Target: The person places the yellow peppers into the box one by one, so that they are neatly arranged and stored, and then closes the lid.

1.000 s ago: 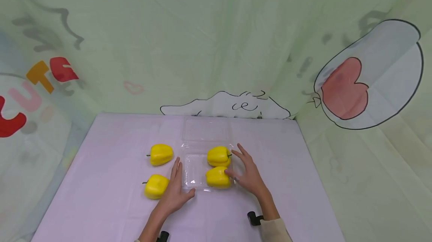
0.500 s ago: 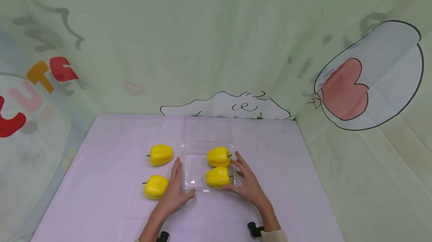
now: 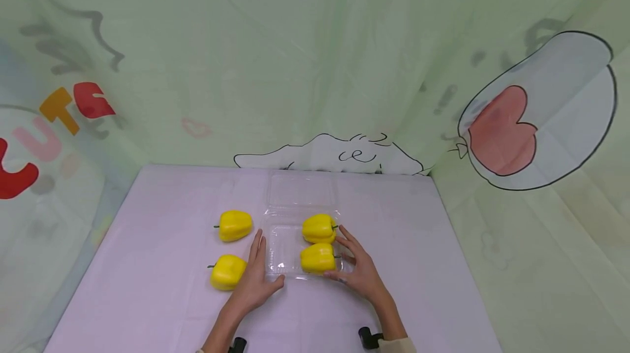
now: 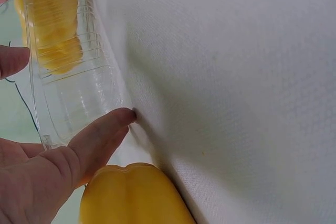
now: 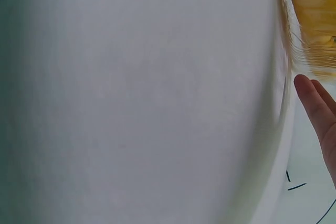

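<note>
A clear plastic clamshell box [image 3: 284, 246] lies opened on the table, its lid [image 3: 301, 189] folded back flat. Two yellow bell peppers sit in its right half, a rear one [image 3: 317, 228] and a front one [image 3: 317, 258], stems to the right. Along the box's left side rests my left hand [image 3: 253, 282], fingers straight, thumb apart near the front edge. My right hand [image 3: 363, 273] is at the right side, fingers spread, thumb by the front right corner. In the right wrist view its fingertips [image 5: 302, 82] are beside the box wall; whether they touch it I cannot tell.
Left of the box lie two more yellow bell peppers, one at the back [image 3: 235, 226] and one nearer [image 3: 228, 273], partly behind my left hand. A pale cloth covers the table [image 3: 403, 221]. Printed green curtains [image 3: 256, 68] enclose its back and sides.
My right hand has drawn off the front pepper. Its thumb moved forward to the box's front right corner, and its fingers came down toward the right side. My left hand stays put.
</note>
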A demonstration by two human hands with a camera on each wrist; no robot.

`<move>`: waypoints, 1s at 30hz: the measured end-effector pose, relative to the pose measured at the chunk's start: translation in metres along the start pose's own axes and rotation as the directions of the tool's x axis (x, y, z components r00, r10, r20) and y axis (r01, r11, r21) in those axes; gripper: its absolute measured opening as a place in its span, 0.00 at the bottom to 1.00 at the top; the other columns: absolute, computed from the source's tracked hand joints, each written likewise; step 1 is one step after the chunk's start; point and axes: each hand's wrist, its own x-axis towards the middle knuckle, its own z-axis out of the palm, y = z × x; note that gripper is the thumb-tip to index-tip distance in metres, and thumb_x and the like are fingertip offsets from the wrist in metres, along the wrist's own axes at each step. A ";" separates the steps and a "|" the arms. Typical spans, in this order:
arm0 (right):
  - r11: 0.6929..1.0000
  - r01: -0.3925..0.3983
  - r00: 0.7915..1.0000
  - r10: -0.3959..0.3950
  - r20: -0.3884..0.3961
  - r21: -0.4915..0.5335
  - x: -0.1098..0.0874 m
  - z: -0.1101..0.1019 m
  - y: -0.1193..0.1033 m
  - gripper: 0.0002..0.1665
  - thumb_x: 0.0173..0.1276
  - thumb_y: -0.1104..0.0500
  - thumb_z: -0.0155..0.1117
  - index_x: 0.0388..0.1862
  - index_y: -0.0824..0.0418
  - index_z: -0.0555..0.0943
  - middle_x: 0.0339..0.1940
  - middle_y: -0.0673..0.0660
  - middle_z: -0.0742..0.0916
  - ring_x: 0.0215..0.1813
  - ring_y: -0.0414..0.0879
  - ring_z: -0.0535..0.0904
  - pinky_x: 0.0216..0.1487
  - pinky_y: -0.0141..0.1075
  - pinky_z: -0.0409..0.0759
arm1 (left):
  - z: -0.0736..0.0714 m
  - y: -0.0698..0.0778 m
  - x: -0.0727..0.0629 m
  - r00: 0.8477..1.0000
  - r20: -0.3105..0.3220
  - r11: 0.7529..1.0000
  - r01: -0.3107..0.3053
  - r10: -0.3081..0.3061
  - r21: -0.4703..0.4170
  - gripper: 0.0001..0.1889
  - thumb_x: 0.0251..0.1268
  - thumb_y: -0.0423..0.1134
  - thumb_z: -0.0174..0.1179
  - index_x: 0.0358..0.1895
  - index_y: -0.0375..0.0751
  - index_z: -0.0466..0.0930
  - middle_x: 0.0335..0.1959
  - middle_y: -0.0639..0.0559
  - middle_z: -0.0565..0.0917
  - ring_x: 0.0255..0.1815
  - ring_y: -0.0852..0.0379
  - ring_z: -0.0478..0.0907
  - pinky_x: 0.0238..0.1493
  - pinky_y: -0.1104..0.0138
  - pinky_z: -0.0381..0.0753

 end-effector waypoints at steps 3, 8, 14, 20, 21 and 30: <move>1.000 -0.011 1.000 0.011 -0.005 0.009 -0.001 0.000 -0.001 0.53 0.52 0.49 0.89 0.76 0.52 0.75 0.89 0.54 0.64 0.84 0.62 0.67 0.71 0.54 0.81 | 0.000 0.000 0.000 1.000 0.000 1.000 -0.001 0.001 -0.001 0.58 0.57 0.38 0.73 0.85 0.28 0.43 0.91 0.43 0.35 0.90 0.37 0.45 0.85 0.43 0.61; 0.999 -0.031 0.999 0.031 -0.006 0.028 -0.002 0.002 0.000 0.45 0.53 0.51 0.88 0.69 0.49 0.79 0.89 0.53 0.63 0.85 0.63 0.65 0.71 0.57 0.81 | 0.000 0.001 0.000 1.000 0.005 1.000 -0.001 0.001 0.000 0.58 0.58 0.38 0.73 0.86 0.28 0.43 0.91 0.43 0.35 0.90 0.37 0.45 0.85 0.43 0.61; 0.999 -0.046 0.999 0.046 0.004 0.028 -0.002 0.006 0.001 0.40 0.55 0.49 0.87 0.66 0.49 0.80 0.90 0.52 0.60 0.86 0.64 0.62 0.68 0.54 0.84 | -0.001 0.001 0.000 1.000 0.008 1.000 0.004 -0.004 -0.009 0.58 0.59 0.37 0.73 0.85 0.28 0.43 0.91 0.43 0.35 0.90 0.37 0.45 0.85 0.43 0.60; 0.997 -0.059 0.998 0.059 0.007 0.052 -0.002 0.009 0.001 0.42 0.55 0.50 0.87 0.68 0.52 0.79 0.90 0.51 0.59 0.80 0.60 0.74 0.69 0.50 0.84 | -0.002 0.001 0.000 1.000 0.008 1.000 0.001 -0.001 -0.015 0.58 0.59 0.37 0.73 0.85 0.28 0.43 0.91 0.43 0.35 0.91 0.37 0.44 0.85 0.43 0.59; 0.997 -0.059 0.998 0.059 0.007 0.055 -0.002 0.009 0.001 0.42 0.55 0.50 0.87 0.68 0.52 0.79 0.91 0.51 0.59 0.79 0.60 0.75 0.69 0.50 0.84 | -0.002 0.001 0.000 1.000 0.008 1.000 0.001 -0.001 -0.015 0.58 0.59 0.37 0.73 0.85 0.28 0.43 0.91 0.43 0.35 0.91 0.37 0.44 0.85 0.43 0.59; 0.996 -0.067 0.998 0.066 0.005 0.067 -0.003 0.010 0.001 0.44 0.55 0.51 0.87 0.70 0.52 0.78 0.91 0.50 0.58 0.75 0.58 0.78 0.71 0.52 0.83 | 0.000 0.000 -0.001 1.000 -0.004 1.000 0.004 -0.004 0.002 0.58 0.58 0.38 0.73 0.86 0.29 0.43 0.91 0.44 0.36 0.90 0.37 0.45 0.85 0.43 0.61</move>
